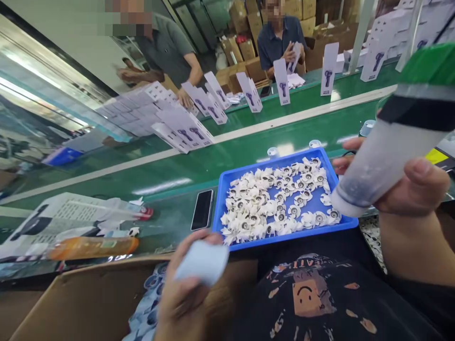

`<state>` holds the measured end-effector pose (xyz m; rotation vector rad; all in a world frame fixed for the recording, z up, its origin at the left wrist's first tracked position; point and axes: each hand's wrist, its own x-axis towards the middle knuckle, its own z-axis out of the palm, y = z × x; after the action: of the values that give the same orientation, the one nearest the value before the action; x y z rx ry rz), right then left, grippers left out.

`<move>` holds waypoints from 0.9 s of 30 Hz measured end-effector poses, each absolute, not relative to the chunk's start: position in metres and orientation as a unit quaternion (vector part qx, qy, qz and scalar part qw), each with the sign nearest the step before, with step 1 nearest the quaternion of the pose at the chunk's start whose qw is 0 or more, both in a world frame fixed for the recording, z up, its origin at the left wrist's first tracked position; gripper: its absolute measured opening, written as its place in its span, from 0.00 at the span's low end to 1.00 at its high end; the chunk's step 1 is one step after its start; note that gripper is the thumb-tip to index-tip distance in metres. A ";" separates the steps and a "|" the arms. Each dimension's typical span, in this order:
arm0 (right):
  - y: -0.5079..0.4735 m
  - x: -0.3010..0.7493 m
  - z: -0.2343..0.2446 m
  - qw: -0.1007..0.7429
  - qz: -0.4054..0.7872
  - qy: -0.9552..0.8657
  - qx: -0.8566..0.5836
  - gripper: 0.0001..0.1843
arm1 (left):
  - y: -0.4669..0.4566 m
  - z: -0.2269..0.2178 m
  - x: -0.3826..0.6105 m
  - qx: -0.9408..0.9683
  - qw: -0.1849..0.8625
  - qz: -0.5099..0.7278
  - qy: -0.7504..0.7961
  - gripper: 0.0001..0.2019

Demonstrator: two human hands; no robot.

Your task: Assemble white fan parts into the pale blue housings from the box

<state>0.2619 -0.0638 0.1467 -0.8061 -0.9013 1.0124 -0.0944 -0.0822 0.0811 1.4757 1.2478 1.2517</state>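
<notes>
My left hand (185, 289) is closed around a smooth pale blue plastic piece (203, 261), blurred by motion, above an open cardboard box. My right hand (412, 189) grips a frosted, see-through cylinder (387, 151) with a black band and a green top; it is tilted, its lower end over the right edge of a blue tray (219, 199). Many small white fan impellers (249, 208) with dark hubs fill the tray, piled thickest on its left side. Similar pale blue pieces (151, 293) lie in the cardboard box (92, 303) beside my left forearm.
A phone (202, 210) lies left of the tray. Further left are an orange-filled bottle (94, 247) and printed sheets (53, 222). White printed boxes (250, 92) stand along the green conveyor (170, 175). Two people (280, 38) work across it.
</notes>
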 end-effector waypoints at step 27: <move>-0.063 0.225 0.161 0.692 0.437 -0.447 -0.360 0.26 | -0.065 0.089 0.062 0.811 0.433 0.251 0.304 0.33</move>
<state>0.2251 -0.0625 0.1610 -0.8039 -0.9996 0.9773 0.0617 -0.0647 0.0887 2.0210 0.7571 0.6243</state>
